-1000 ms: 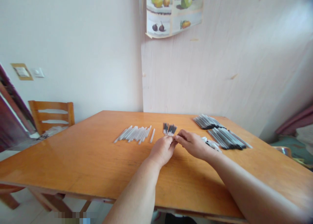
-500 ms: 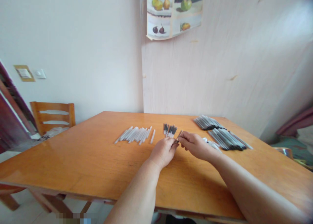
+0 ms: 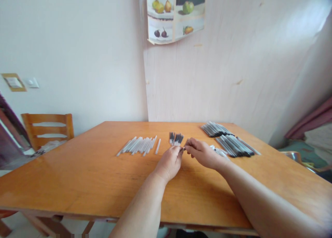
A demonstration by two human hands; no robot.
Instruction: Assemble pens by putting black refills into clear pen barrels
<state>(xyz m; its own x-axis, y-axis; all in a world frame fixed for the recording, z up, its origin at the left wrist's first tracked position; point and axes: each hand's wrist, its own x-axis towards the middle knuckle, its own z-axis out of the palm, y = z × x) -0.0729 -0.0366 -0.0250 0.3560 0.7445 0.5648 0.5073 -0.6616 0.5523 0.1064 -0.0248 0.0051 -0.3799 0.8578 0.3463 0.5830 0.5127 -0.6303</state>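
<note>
Over the middle of the table my left hand [image 3: 168, 163] and my right hand [image 3: 201, 153] meet, fingertips pinched close together. Between them is a thin pen part [image 3: 187, 141], its dark end at the left fingertips; the fingers cover most of it. Just beyond lies a small bunch of dark-topped pen refills [image 3: 176, 138]. To the left is a row of translucent whitish pen barrels [image 3: 140, 145], with a single barrel [image 3: 158, 146] lying apart. Small white pieces [image 3: 220, 151], perhaps caps, are partly hidden behind my right hand.
Two piles of grey pens with black ends, a nearer pile [image 3: 234, 146] and a farther pile [image 3: 215, 129], lie on the right of the wooden table [image 3: 85, 172]. A wooden chair [image 3: 48, 130] stands at the far left. A fruit picture [image 3: 176, 18] hangs on the wall.
The view has swung slightly to the right, so everything appears shifted left. Both hands stay together in a pinch around the thin part, with only a small change in the fingers.
</note>
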